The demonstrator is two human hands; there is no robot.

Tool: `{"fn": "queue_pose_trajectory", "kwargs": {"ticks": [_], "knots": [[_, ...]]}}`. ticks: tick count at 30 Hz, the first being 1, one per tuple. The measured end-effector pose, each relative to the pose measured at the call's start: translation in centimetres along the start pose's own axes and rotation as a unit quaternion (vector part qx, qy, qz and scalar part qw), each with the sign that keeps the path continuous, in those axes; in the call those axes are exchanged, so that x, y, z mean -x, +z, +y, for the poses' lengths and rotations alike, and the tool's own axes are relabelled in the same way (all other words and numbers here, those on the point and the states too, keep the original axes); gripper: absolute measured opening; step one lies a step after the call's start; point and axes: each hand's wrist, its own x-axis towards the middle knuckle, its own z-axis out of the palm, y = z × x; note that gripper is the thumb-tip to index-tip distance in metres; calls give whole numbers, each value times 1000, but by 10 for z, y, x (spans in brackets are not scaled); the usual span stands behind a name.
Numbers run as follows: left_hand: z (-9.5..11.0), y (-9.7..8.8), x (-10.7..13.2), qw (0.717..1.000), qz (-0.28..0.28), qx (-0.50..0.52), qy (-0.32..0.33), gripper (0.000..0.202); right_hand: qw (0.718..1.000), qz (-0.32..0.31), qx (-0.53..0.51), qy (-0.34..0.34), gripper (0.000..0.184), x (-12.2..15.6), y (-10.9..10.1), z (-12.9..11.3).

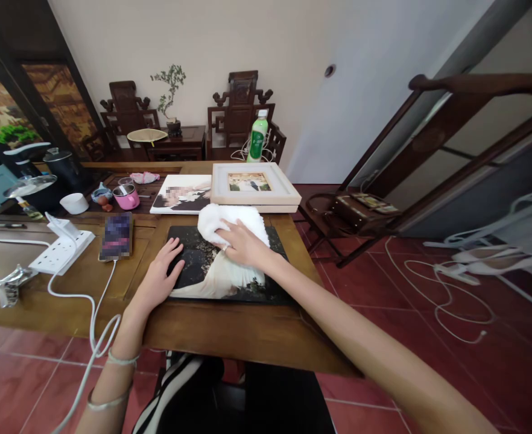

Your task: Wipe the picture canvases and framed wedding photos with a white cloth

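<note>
A dark photo panel (193, 250) with a pale dress in its picture lies flat near the table's front edge. My right hand (241, 242) has its fingers pressed into a fluffy white cloth (254, 218), which rests on the upper part of the panel and hides some of the picture. At the panel's left edge my left hand (163, 271) lies with fingers spread, holding nothing. Right behind the cloth is a white picture frame (288, 187). A second photo panel (182, 194) with a light border lies beside that frame.
On the wooden table (230, 328) to the left are a phone (116, 236) on a cable, a white power strip (64, 253), a pink mug (126, 197) and a white cup (75, 204). A green bottle (257, 137) stands behind the frame. A wooden chair (361, 214) is at right.
</note>
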Motion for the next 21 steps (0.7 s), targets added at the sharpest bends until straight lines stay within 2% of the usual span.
{"fn": "queue_pose_trajectory", "kwargs": {"ticks": [2,5,9,14,17,21], "knots": [[1,0,0,1000,2,0,0,47,1000,8,-2,4,35,-4,1,-1],[0,0,0,1000,3,-1,0,46,1000,6,-11,-2,35,8,4,-15],[-1,0,0,1000,3,-5,2,46,998,-23,-49,-33,39,52,3,-52],[1,-2,-1,1000,3,-3,6,45,985,-97,-104,-98,43,106,-9,-93],[3,-3,-1,1000,3,-3,5,46,981,-100,-128,-102,46,114,-16,-91],[3,-2,-1,1000,2,-5,1,48,992,-46,-105,-60,38,91,-13,-61]]}}
